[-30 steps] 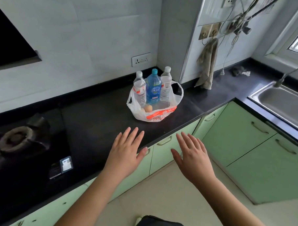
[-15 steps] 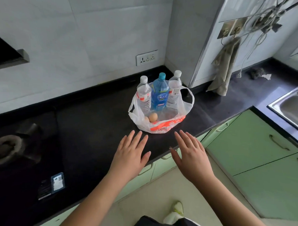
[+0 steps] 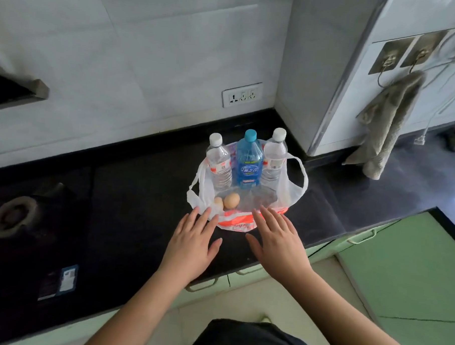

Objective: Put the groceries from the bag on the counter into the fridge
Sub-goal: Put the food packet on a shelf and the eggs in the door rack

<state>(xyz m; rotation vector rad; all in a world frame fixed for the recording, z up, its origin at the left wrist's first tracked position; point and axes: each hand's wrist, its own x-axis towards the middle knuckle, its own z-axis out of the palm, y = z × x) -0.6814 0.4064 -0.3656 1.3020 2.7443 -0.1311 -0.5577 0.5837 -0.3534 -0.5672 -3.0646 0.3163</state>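
With both the left hand (image 3: 192, 242) and right hand (image 3: 279, 242) spread flat and holding nothing at the near rim of the plastic bag (image 3: 245, 220) on the table (image 3: 131, 210), the blue bottle (image 3: 248, 161) is best lifted upright, sparing the eggs (image 3: 231, 200).

The blue bottle (image 3: 248, 163) bears a label with Chinese characters, not clearly legible.

Both hands, left (image 3: 192, 245) and right (image 3: 279, 242), spread flat just before the bag (image 3: 245, 222); bottles (image 3: 248, 162) and eggs (image 3: 231, 200) stand beyond the fingertips.
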